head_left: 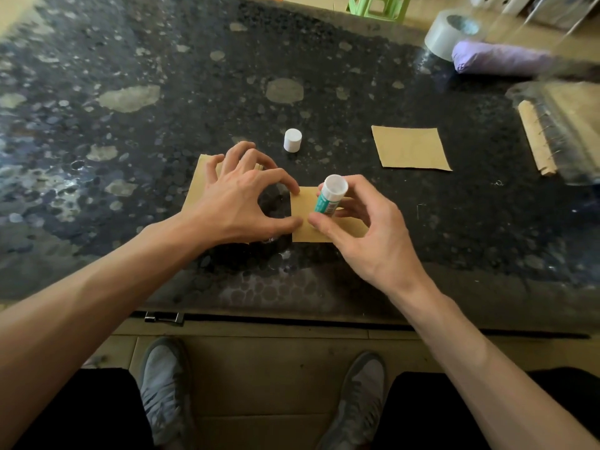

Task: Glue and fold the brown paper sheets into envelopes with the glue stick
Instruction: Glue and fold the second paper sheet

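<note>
- The right hand (367,235), at frame centre, pinches the uncapped glue stick (329,198) over a brown paper sheet (305,230); the print on its teal label is too small to read
- The left hand (240,196), fingers spread wide, presses thumb and forefinger on that sheet's left edge
- A white cap (292,140) stands just above

Showing a glue stick (329,198), white-topped with a teal label, uncapped, being held tilted over a small brown sheet (303,230) lying flat. Showing the white cap (292,140) standing upright, apart, further back. Showing a larger brown sheet (198,186) lying to the left, partly hidden, and a third brown sheet (410,149) lying flat, well to the right.
</note>
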`<state>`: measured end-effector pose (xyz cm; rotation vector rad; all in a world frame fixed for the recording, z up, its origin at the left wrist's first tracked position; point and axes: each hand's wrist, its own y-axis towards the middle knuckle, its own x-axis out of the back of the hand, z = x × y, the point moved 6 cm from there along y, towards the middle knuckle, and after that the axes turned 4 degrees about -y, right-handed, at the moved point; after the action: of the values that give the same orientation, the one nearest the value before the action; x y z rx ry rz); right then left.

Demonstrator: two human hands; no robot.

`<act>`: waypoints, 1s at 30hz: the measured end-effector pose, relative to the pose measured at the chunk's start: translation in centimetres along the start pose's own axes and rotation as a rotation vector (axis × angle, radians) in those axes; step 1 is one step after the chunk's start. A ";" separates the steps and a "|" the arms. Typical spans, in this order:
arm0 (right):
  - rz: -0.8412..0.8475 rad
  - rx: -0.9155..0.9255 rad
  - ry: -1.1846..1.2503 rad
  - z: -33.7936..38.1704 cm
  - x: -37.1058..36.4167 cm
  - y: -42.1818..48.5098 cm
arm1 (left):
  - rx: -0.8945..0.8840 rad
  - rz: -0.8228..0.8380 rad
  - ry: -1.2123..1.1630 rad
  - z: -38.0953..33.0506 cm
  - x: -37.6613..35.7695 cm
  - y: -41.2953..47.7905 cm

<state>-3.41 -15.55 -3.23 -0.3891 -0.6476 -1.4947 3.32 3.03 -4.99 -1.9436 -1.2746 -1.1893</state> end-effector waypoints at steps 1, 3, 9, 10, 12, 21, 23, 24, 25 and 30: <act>-0.014 0.007 -0.011 0.1 0.0 0.0 | -0.004 0.006 0.009 0.0 0.0 0.0; -0.045 0.011 -0.050 0.2 0.0 0.2 | -0.009 0.018 0.033 0.0 -0.1 0.0; -0.044 0.036 -0.159 0.0 0.1 0.2 | -0.006 0.013 0.029 0.0 -0.1 0.1; -0.034 0.048 -0.179 0.0 0.1 0.0 | -0.003 0.018 0.031 0.1 -0.1 0.1; -0.020 0.072 -0.216 0.1 0.0 -0.1 | 0.004 0.027 0.031 0.1 -0.1 0.1; -0.090 0.126 -0.293 0.2 0.1 -0.3 | 0.010 0.033 0.012 0.1 -0.1 0.1; -0.104 0.130 -0.294 0.2 0.2 -0.3 | 0.011 0.038 0.014 0.1 -0.2 0.1; -0.107 0.131 -0.289 0.2 0.2 -0.3 | 0.010 0.037 0.018 0.2 -0.2 0.1; -0.109 0.129 -0.284 0.2 0.2 -0.4 | 0.010 0.037 0.021 0.2 -0.2 0.1; -0.084 0.119 -0.264 0.0 0.3 -0.5 | 0.012 0.035 0.018 0.3 -0.2 0.1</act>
<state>-3.88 -15.80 -3.16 -0.4766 -0.9675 -1.4888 3.49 3.07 -5.32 -1.9348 -1.2313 -1.1767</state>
